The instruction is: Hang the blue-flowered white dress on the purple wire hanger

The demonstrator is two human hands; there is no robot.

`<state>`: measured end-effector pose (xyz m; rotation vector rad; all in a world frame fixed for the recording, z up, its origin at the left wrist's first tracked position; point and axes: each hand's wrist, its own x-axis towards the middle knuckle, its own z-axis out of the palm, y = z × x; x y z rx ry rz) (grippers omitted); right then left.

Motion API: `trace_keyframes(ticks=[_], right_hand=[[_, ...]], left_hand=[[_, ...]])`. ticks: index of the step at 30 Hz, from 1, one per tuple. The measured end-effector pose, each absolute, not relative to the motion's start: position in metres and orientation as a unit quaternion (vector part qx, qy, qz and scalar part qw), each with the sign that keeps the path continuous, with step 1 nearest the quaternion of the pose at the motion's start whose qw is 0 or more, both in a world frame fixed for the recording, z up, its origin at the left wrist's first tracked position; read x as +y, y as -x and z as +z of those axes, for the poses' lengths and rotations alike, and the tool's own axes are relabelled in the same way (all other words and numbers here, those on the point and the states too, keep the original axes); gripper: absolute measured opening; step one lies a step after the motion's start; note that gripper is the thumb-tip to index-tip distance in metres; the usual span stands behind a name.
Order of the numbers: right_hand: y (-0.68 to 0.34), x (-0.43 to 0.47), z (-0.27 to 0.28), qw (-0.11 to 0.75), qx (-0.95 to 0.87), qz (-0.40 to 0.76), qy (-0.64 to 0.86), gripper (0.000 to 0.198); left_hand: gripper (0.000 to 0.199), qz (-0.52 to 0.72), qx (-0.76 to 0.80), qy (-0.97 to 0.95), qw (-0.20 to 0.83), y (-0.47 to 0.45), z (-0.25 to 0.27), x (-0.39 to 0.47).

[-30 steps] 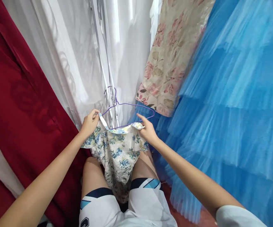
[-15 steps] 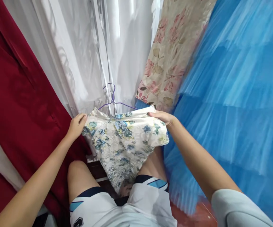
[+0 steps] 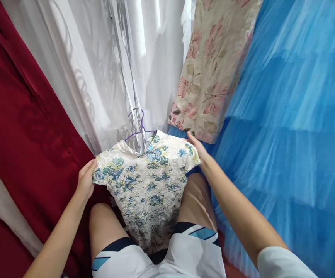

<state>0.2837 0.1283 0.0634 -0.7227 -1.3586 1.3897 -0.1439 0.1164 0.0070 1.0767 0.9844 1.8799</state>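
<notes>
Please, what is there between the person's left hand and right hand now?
In the head view, the blue-flowered garment spans from the left hand to the right hand. Part of a purple hanger shows above its neckline.

The hanger (image 3: 142, 123) hides partly inside the flowered garment (image 3: 151, 181), whose bottom is unclear at six o'clock. Edges crop the blue skirt (image 3: 295, 127) at three, the red cloth (image 3: 19, 96) at nine.

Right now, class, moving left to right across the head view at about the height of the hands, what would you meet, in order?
Dark red hanging fabric, left hand, short-sleeved blue-flowered garment, right hand, tiered blue tulle.
</notes>
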Motion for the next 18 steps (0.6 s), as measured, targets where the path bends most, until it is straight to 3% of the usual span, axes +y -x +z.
trace_keyframes(ticks=[4,8,10,12,15,18], right_hand=[[-0.304,0.105,0.087,0.429,-0.615,0.598,0.284,0.033],[-0.292,0.081,0.105,0.514,-0.571,0.561,0.306,0.023],[-0.287,0.067,0.106,0.575,-0.538,0.523,0.325,0.02],[-0.285,0.047,0.103,0.607,-0.524,0.485,0.349,0.019],[-0.28,0.002,0.093,0.614,-0.536,0.457,0.357,0.02],[-0.262,-0.044,0.088,0.524,-0.612,0.499,0.318,0.02]], left_hand=[[0.044,0.719,0.377,-0.427,0.398,0.15,0.042,0.091],[0.079,0.681,0.304,-0.569,0.346,0.139,0.084,0.065],[0.099,0.639,0.314,-0.659,0.243,0.127,0.097,0.056],[0.11,0.59,0.369,-0.716,0.065,0.113,0.102,0.053],[0.103,0.485,0.426,-0.745,-0.165,0.086,0.092,0.061],[0.095,0.425,0.405,-0.788,-0.184,0.056,0.063,0.077]])
